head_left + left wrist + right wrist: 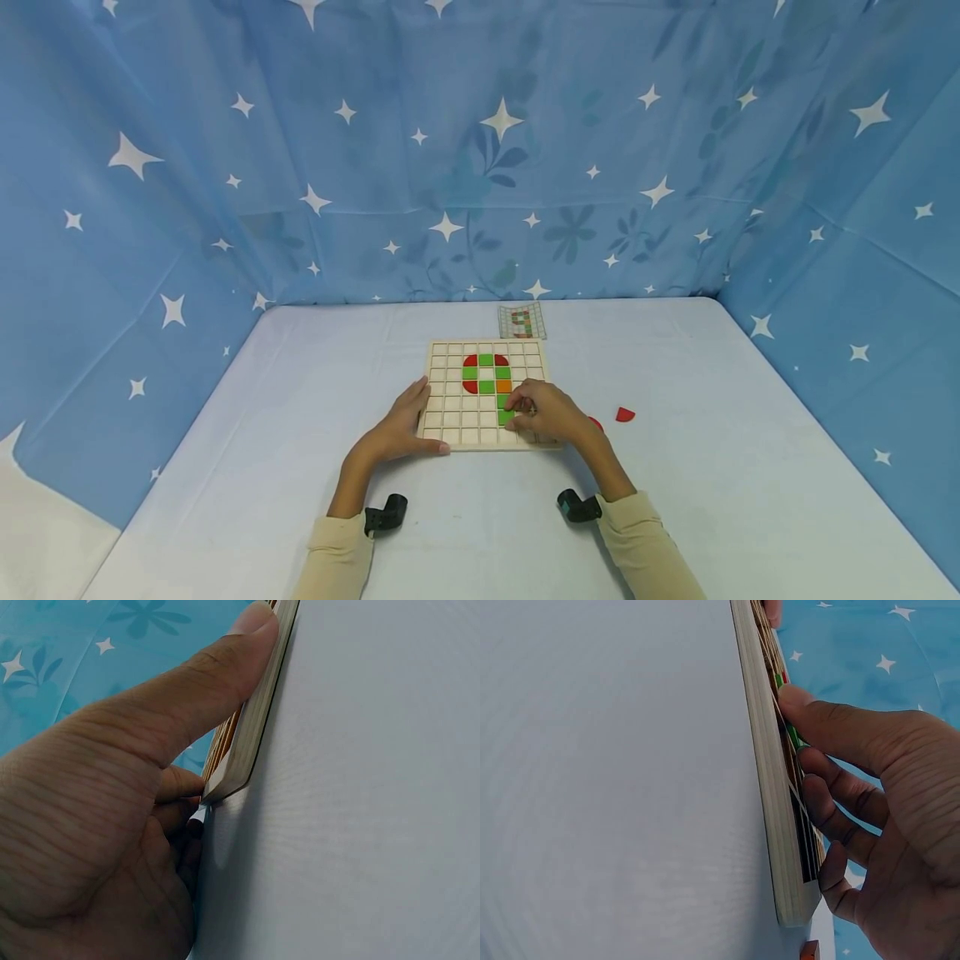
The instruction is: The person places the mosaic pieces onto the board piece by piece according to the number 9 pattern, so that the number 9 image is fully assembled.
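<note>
A square wooden grid board [450, 421] lies on the white table, with red, green and orange tiles forming a ring and a column going down from its right side. My left hand [397, 429] rests at the board's near left corner, its thumb [251, 645] along the front edge and its fingers against the left side. Over the lower right part of the grid, my right hand [551, 412] pinches a green tile [793, 736] between thumb and forefinger, at the column's lower end. The tile's exact seating in its cell cannot be made out.
Behind the board lies a pattern card [522, 322] printed with a similar coloured figure. Right of the board is a red quarter-round tile [625, 414]; another red piece [596, 423] is partly hidden by my right wrist. A blue starry curtain [465, 150] surrounds the table.
</note>
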Demonstrator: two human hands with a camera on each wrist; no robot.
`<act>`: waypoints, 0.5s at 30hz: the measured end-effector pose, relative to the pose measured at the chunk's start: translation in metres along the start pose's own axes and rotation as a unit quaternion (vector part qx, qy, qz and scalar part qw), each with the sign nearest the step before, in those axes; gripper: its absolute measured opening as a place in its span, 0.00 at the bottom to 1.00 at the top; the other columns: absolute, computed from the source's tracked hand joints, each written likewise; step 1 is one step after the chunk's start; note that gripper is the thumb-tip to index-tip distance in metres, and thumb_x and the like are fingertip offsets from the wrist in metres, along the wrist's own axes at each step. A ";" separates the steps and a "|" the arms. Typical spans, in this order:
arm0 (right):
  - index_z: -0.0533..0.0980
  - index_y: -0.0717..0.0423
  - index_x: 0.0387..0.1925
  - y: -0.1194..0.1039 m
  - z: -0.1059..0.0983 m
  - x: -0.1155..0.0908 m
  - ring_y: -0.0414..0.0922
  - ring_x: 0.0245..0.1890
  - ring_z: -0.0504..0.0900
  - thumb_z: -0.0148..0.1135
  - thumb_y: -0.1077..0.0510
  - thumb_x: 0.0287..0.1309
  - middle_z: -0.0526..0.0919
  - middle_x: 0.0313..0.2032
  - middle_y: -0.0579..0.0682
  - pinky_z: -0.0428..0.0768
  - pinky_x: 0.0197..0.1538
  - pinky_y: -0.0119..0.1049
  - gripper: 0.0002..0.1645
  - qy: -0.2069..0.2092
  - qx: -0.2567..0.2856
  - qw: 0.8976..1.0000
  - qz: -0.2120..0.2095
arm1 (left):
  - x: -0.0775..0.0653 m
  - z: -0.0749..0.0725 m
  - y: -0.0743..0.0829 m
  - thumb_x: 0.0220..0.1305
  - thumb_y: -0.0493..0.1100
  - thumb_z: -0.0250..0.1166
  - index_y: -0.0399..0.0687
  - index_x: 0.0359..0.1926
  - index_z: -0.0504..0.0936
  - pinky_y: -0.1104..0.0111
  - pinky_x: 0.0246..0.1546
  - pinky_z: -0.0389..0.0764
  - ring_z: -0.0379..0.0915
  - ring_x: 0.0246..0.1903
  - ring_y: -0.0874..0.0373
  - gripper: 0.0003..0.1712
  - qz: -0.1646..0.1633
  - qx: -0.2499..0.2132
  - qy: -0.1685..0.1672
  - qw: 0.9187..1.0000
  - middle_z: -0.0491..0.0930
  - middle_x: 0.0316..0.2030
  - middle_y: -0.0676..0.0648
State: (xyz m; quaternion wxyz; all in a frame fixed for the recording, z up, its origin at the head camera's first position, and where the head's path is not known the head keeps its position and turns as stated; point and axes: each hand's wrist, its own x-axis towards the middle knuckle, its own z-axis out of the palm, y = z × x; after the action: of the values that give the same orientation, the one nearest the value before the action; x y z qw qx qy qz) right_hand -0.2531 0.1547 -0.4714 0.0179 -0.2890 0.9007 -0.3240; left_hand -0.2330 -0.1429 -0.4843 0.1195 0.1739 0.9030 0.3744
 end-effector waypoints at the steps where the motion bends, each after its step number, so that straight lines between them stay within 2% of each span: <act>1: 0.83 0.53 0.36 0.000 0.000 0.000 0.35 0.31 0.74 0.75 0.54 0.51 0.80 0.31 0.42 0.75 0.36 0.28 0.12 0.000 0.000 1.000 0.001 | 0.000 0.000 0.000 0.46 0.56 0.78 0.33 0.75 0.44 0.46 0.74 0.47 0.32 0.77 0.41 0.69 0.001 -0.001 0.000 1.000 0.38 0.78 0.39; 15: 0.82 0.53 0.36 -0.001 0.001 0.001 0.35 0.31 0.74 0.75 0.54 0.51 0.79 0.31 0.41 0.76 0.36 0.29 0.12 -0.001 0.007 1.000 0.009 | 0.000 0.000 -0.001 0.46 0.55 0.78 0.33 0.75 0.45 0.47 0.74 0.48 0.32 0.77 0.41 0.69 0.006 0.006 -0.001 1.000 0.38 0.78 0.40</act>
State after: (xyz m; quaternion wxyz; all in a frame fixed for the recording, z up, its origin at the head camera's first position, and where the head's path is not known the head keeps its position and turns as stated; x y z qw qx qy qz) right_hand -0.2530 0.1531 -0.4721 0.0239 -0.2815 0.9008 -0.3298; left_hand -0.2332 -0.1435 -0.4849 0.1170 0.1802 0.9039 0.3698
